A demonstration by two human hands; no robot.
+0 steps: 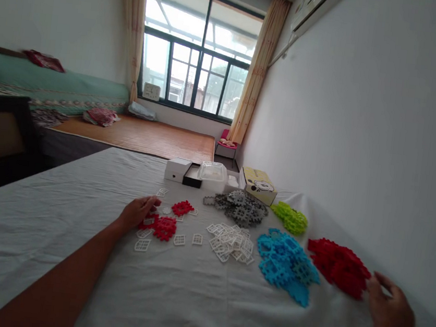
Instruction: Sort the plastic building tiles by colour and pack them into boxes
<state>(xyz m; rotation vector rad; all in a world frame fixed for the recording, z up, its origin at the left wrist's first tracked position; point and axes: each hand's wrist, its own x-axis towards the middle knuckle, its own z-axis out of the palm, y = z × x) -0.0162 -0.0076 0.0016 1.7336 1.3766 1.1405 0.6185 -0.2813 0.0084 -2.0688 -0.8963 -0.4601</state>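
My left hand point(138, 211) rests on the white sheet point(56, 229) with fingers curled over red interlocking pieces point(163, 226); another red piece point(182, 207) lies just beyond. Small white window-like pieces point(141, 244) are scattered around it. My right hand point(390, 309) is at the near right, fingers bent, touching the edge of a red pile point(338, 264). Between the hands lie a white pile point(232, 242) and a blue pile point(285, 263). Whether either hand grips a piece is not clear.
A grey pile point(242, 207) and a lime-green pile point(291, 218) lie farther back. Behind them stand white boxes point(178, 169), a clear plastic container point(213, 172) and a yellow carton point(258, 185). The wall runs along the right; a bed and window are beyond.
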